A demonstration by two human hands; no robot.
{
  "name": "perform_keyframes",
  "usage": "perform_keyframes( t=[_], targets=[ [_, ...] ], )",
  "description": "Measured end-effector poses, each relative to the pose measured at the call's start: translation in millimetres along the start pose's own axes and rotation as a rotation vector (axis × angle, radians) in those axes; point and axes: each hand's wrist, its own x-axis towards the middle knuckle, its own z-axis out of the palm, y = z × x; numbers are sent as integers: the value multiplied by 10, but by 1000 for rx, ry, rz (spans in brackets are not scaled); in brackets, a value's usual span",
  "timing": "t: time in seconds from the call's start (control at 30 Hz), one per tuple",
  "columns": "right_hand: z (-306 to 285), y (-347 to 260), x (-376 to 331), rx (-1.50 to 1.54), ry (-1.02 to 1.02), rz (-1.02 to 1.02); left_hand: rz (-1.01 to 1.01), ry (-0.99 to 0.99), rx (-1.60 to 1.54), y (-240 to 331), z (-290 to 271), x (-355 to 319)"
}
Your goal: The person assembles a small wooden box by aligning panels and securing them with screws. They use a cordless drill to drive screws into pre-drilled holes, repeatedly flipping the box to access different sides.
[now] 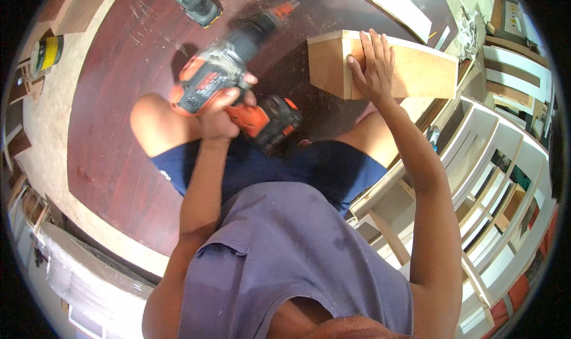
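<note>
An orange and black cordless drill point(229, 71) is gripped by its handle in my left hand point(223, 113), raised above my lap. Its nose points up and to the right, and its battery hangs toward my right knee. The drill is a little smeared by motion. My right hand point(376, 68) lies with fingers stretched over the top edge of a wooden box-like piece point(330, 65). That piece has plywood sides and a pale edge, and stands on the dark red-brown board point(119, 137) where I sit.
A second grey and black power tool point(191, 5) lies at the far left of the board. Beyond the wooden piece is a white panel point(395, 6). White slatted frames point(493, 154) stand to my right. A yellow and black roll point(49, 53) sits at the left.
</note>
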Motion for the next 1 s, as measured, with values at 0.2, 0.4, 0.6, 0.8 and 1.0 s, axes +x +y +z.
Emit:
perform_keyframes(
  t=[0.2,0.4,0.6,0.8,1.0],
  targets=[
    [30,-3,-30,15,-8,-1,-418,12,-167,-875,-270,-315],
    [27,5,-15,32,-4,-17,-640,-4,-320,-983,-336,-472],
    [31,3,-3,55,-4,-21,-697,-9,-362,-1081,-364,-542],
    [51,18,-2,37,-3,-27,-707,-30,-353,-1112,-347,-563],
    [69,54,-11,21,-17,-28,-706,-11,-355,-1118,-336,-572]
  ],
)
